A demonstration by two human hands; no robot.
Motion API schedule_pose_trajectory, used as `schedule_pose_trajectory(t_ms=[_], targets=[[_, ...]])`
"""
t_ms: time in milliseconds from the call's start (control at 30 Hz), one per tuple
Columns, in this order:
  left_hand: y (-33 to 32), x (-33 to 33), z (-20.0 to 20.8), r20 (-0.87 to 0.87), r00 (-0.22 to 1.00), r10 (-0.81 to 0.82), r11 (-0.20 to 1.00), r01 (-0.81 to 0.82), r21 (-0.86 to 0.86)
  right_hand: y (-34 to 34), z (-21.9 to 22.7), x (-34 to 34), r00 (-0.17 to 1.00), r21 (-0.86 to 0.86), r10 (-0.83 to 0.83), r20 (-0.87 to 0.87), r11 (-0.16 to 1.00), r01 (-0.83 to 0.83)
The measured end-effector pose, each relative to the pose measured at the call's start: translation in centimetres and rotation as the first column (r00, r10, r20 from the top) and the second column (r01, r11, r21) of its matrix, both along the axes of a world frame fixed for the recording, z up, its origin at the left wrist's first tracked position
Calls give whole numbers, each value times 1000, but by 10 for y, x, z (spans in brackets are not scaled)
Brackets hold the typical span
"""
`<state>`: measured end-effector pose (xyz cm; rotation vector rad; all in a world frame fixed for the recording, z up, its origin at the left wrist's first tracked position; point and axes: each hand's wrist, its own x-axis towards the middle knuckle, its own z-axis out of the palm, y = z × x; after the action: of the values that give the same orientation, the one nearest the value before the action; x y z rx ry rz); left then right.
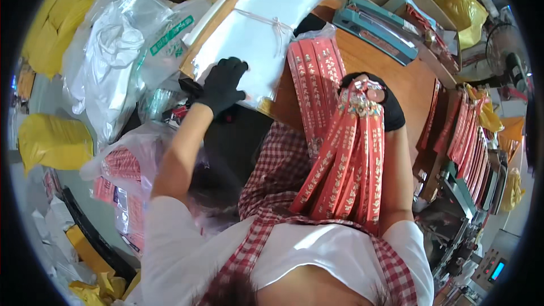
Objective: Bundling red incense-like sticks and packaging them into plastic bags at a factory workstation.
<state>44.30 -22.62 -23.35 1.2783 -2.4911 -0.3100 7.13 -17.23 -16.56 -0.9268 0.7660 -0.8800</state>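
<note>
My left hand [223, 86], in a black glove, lies with fingers spread on the near left part of a stack of clear plastic bags [241, 39]. Thin string is tied around that stack. In my right hand [374, 99], gloved in black with bare fingertips, a bunch of red printed ribbon-like strips [351, 158] is gripped at its upper end. The strips fan down over my checked apron [277, 164]. Just left of them, more red strips [314, 73] lie over the edge of the brown table [362, 59], partly covered by the held bunch.
A long teal device [377, 29], like a bag sealer, sits at the table's back right. Red strips [467, 130] stand packed in rows on the right. White plastic bags [119, 51] and yellow bags [54, 139] crowd the left. A control box with a blue display [497, 269] is at lower right.
</note>
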Motion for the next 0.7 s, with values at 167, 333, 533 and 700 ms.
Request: schedule_pose_trajectory(t_ms=[167, 333, 533, 700], targets=[[-9, 21, -32, 155, 970, -187, 980, 194, -34, -12, -7, 2, 999, 12, 40, -15, 999, -40], [-23, 6, -21, -295, 937, 190, 898, -44, 438, -27, -16, 1, 1000, 24, -4, -19, 1000, 5], [-31, -7, -13, -212, 972, 100, 968, -45, 248, -36, -22, -5, 999, 94, 45, 22, 994, -47], [-34, -58, 24, -580, 457, 674, 455, 361, 814, -39, -26, -8, 986, 124, 80, 150, 987, -99]])
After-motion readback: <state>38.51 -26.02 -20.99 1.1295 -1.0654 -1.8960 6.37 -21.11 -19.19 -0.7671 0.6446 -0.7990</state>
